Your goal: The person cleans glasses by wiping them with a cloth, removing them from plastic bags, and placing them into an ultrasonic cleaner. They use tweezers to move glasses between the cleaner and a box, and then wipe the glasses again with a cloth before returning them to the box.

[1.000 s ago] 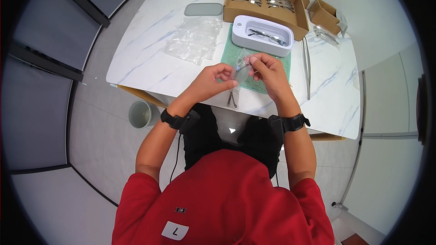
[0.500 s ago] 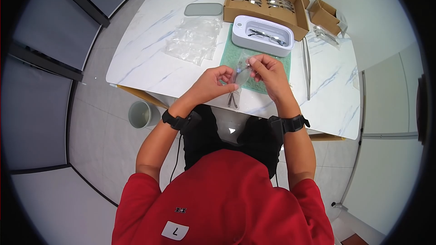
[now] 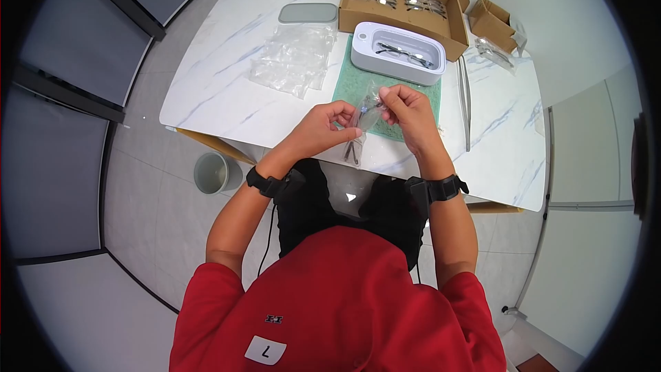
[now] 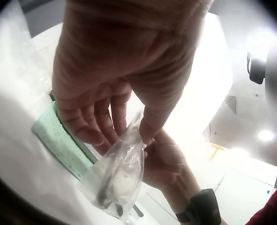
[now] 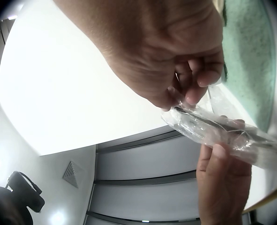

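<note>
Both hands hold a clear plastic bag of glasses (image 5: 206,129) over the table's front edge. In the head view, my left hand (image 3: 325,126) pinches its middle between thumb and fingers. My right hand (image 3: 410,111) pinches the upper end with thumb and fingertips. Dark temple arms show through the plastic at the lower end. The left wrist view shows the bag (image 4: 124,176) hanging below the left thumb. Just beyond the hands, a white cleaner tub (image 3: 396,69) holds dark-framed glasses (image 3: 406,55) on a green mat (image 3: 350,83).
Several glasses lie in a cardboard box (image 3: 406,21) at the back. Flat clear bags (image 3: 292,62) and a grey lid (image 3: 308,14) are at left. Long tweezers (image 3: 465,103), a small carton (image 3: 492,24) and bagged glasses (image 3: 494,54) lie at right. A bin (image 3: 215,172) stands on the floor.
The bag has turned slightly between the hands, and its lens shows less face-on than a second ago. The left hand has shifted slightly; both hands keep their pinch.
</note>
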Demonstrator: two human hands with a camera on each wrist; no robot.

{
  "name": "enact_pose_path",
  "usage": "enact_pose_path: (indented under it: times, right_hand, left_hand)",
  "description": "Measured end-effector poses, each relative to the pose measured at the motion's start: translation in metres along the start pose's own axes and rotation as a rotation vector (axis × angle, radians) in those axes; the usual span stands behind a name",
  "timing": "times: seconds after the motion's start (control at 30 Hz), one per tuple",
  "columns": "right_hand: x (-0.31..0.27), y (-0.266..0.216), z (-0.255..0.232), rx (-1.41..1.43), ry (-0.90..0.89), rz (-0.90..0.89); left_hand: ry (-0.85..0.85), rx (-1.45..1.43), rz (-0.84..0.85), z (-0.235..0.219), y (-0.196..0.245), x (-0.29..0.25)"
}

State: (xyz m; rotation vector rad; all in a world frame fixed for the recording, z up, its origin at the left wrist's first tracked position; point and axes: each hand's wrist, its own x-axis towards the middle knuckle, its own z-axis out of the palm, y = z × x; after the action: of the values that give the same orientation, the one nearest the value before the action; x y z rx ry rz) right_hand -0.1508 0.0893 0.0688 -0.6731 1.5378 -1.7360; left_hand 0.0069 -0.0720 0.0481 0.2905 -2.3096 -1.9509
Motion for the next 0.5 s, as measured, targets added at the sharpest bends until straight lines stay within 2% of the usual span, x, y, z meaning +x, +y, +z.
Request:
enact_pose_path:
  times: [0.5]
  right_hand:
    - [-0.001,0.0081,-0.0024,0.01,0.017,0.024]
  left_hand:
    - [-0.015,-0.038,-0.011,0.0016,-0.0071,0.0003]
